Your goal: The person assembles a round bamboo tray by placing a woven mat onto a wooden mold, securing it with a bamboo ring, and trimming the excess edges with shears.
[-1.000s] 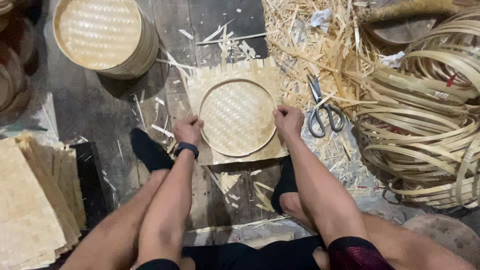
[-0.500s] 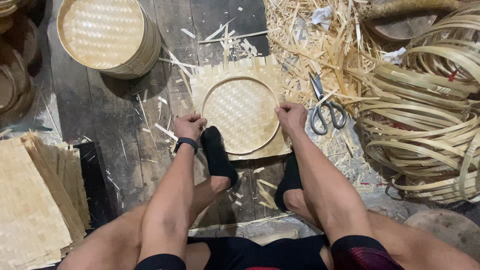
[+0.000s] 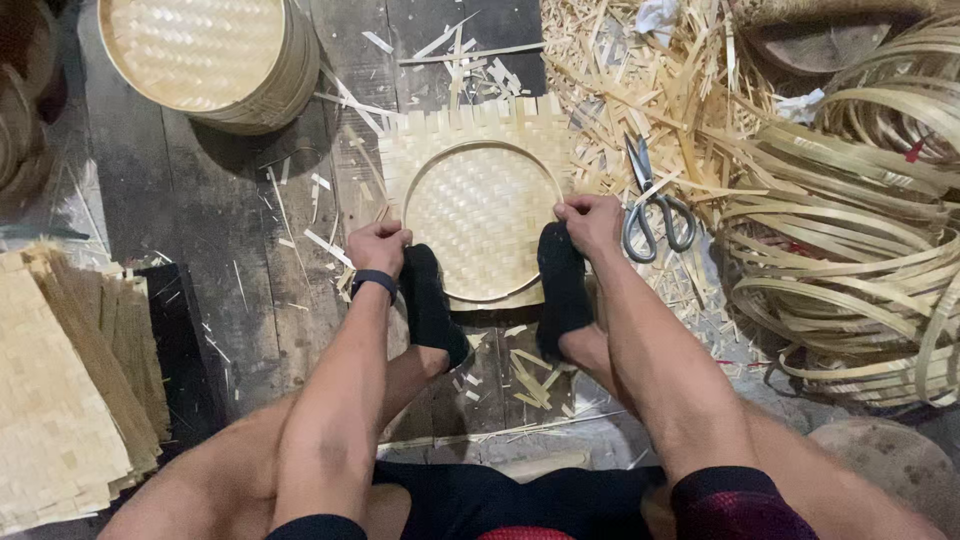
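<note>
A square woven bamboo mat (image 3: 480,215) lies on the wooden floor with a round bamboo hoop (image 3: 437,165) pressed into it, shaping a shallow tray. My left hand (image 3: 378,246) grips the hoop's left rim and the mat edge. My right hand (image 3: 590,220) pinches the hoop's right rim. Both my feet in black socks (image 3: 432,305) press on the near edge of the mat, one beside each hand.
Scissors (image 3: 655,210) lie just right of my right hand on bamboo scraps. Coiled bamboo strips (image 3: 860,240) pile at the right. A stack of finished round trays (image 3: 205,60) sits at the upper left. Flat woven mats (image 3: 60,390) are stacked at the left.
My left foot swung in from the left and both feet moved up onto the mat's near edge. My hands stayed on the hoop's rim.
</note>
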